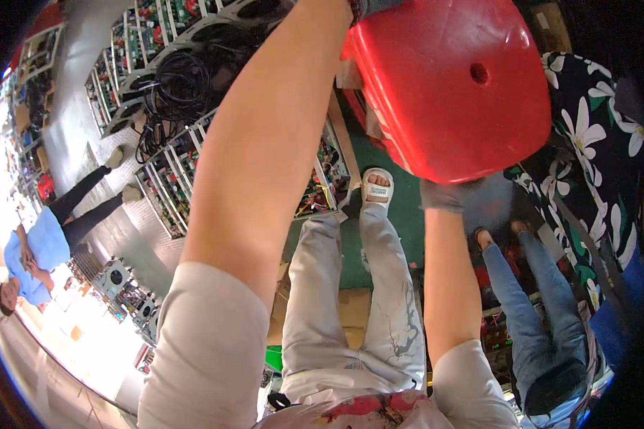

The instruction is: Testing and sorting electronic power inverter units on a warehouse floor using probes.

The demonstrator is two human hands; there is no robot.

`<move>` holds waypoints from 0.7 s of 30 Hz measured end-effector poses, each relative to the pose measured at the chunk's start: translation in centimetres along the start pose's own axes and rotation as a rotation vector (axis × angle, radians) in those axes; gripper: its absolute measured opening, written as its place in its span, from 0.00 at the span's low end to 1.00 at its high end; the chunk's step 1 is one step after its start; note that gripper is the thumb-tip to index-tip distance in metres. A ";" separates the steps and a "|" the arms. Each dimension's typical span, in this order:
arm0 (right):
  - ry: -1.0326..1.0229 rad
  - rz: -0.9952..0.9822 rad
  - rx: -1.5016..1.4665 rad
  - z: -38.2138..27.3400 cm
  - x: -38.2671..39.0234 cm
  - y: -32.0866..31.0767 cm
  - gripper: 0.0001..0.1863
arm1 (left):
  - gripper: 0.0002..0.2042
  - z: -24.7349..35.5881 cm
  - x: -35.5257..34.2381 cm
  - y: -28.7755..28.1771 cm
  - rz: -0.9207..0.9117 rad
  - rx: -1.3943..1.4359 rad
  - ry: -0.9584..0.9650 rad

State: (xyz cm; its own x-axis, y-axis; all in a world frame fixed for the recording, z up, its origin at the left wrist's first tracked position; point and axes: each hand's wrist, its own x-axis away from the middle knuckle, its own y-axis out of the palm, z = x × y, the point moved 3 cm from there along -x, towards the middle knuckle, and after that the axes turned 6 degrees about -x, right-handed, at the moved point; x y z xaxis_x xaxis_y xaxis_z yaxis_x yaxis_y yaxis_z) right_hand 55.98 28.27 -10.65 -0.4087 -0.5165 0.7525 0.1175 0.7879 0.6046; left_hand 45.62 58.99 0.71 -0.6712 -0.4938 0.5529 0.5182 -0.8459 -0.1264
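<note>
I hold a red plastic stool (451,86) up in front of me, its smooth seat with a small round hole turned toward me. My left hand (371,6), in a grey glove and mostly cut off by the top edge, is at the stool's upper left corner. My right hand (445,194), also in a grey glove, grips the stool's lower edge from below. Both bare forearms reach up from short light sleeves.
Below are my legs in pale trousers and a white sandal (377,187) on a green mat (401,222). Racks of circuit boards (172,179) and coiled black cables (182,82) stand left. A person in blue (46,247) is far left, another in jeans (529,300) right, beside floral cloth (594,143).
</note>
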 end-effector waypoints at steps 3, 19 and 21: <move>-0.005 -0.043 0.051 2.1 0.4 1.3 0.38 | 0.22 -0.8 1.4 1.6 0.039 0.094 0.043; -0.713 -0.924 1.924 21.1 13.0 -3.8 0.26 | 0.37 -44.6 57.1 10.1 1.210 -0.437 -1.134; -0.397 -1.014 2.025 26.4 13.6 -3.1 0.28 | 0.38 -48.0 58.3 4.5 1.245 -0.525 -0.933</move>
State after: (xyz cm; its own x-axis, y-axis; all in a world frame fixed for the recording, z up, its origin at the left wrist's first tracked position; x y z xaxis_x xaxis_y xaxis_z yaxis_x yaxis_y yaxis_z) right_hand 26.13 27.68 -9.21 0.1444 -0.9561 0.2549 -0.8128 -0.2615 -0.5205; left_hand -16.66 16.72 -7.14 0.6298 -0.7614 0.1538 0.1061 -0.1119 -0.9880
